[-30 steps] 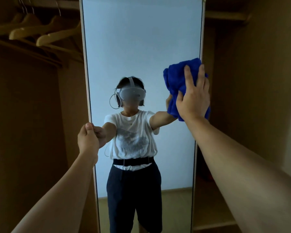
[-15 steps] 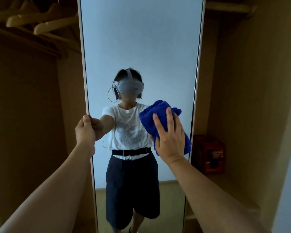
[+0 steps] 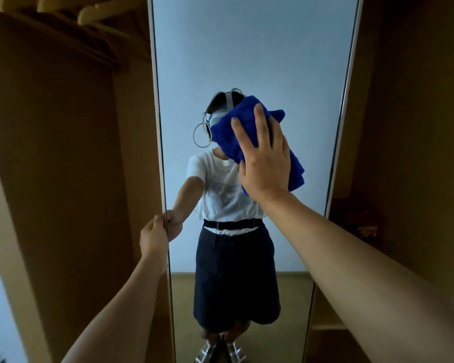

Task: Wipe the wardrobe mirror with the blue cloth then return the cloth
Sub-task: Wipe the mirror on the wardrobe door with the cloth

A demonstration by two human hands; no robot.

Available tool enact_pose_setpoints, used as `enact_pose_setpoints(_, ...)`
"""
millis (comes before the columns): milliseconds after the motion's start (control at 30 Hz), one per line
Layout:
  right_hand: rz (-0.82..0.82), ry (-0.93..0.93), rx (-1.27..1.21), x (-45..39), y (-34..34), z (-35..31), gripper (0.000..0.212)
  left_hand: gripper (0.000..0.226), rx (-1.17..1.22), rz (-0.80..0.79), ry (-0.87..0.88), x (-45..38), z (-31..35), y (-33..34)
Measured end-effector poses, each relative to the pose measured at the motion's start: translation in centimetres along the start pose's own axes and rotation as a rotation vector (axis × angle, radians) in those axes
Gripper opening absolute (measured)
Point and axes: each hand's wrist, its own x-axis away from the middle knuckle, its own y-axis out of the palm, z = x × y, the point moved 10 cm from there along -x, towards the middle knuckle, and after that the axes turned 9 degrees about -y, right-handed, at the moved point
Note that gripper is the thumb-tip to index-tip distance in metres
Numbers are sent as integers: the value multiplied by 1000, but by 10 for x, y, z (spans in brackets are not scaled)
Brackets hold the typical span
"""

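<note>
Right hand flat, fingers straight, pressing blue cloth on mirror mid-height. Left hand gripping mirror's left edge. Judgement: wipe in overlapping passes, even pressure, brace door steady, cover lower glass and corners.

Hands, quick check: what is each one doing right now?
Left hand: grips the left edge of the mirror.
Right hand: open, straight fingers pressing the blue cloth flat against the mirror.
</note>
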Motion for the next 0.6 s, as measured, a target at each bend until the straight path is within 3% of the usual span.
enact_pose_setpoints(200, -17, -171, 21, 28, 18, -59, 55, 50, -56, -22, -100, -18, -59, -2)
enact_pose_setpoints(333, -57, -264, -18, 64, 43, -110, 51, 44, -62, -79, -40, -24, -64, -3)
enact_pose_setpoints(600, -116, -318, -49, 139, 62, -150, 52, 35, -102, -176, 46, -31, -98, -13)
